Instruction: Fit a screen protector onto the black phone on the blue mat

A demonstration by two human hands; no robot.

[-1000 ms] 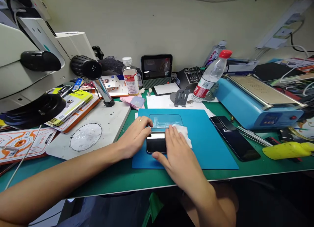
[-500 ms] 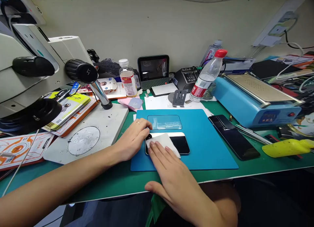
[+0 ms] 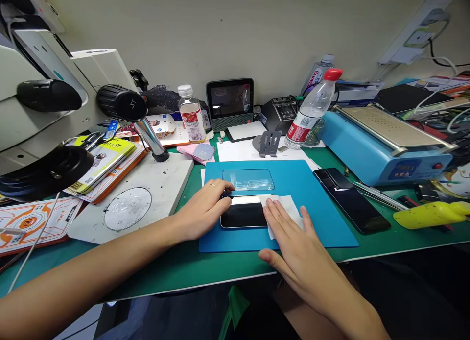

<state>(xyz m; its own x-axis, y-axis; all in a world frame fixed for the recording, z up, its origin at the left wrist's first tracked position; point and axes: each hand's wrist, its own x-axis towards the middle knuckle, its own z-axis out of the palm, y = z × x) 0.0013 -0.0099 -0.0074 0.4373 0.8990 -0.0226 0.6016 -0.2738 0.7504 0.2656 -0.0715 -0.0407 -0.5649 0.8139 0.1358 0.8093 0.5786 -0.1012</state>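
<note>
A smartphone [image 3: 243, 215] with a dark, shiny screen lies face up on a blue mat [image 3: 326, 227]. At its left end my left hand [image 3: 205, 207] is closed on the phone's edge, thumb and curled fingers bracing it. My right hand [image 3: 293, 237] lies with fingers stretched out flat over a white wipe [image 3: 292, 207], pressing it on the phone's right end. Part of the wipe hangs past the phone onto the mat. Just behind the phone rests a clear glass screen panel [image 3: 247, 180] with whitish reflections or marks.
A microscope stand [image 3: 154, 176] fills the left side, beside stacked boxes [image 3: 106, 163]. Two bottles, one red-capped [image 3: 308, 114], and a small display [image 3: 230, 102] stand behind. On the right are another dark phone [image 3: 350, 200], tweezers [image 3: 380, 197], a yellow bottle [image 3: 429, 216] and a blue heating plate machine [image 3: 367, 144].
My right hand has slid the white wipe rightward along the phone, from its left part to its right end, uncovering the screen's left part. My left hand stays at the phone's left end.
</note>
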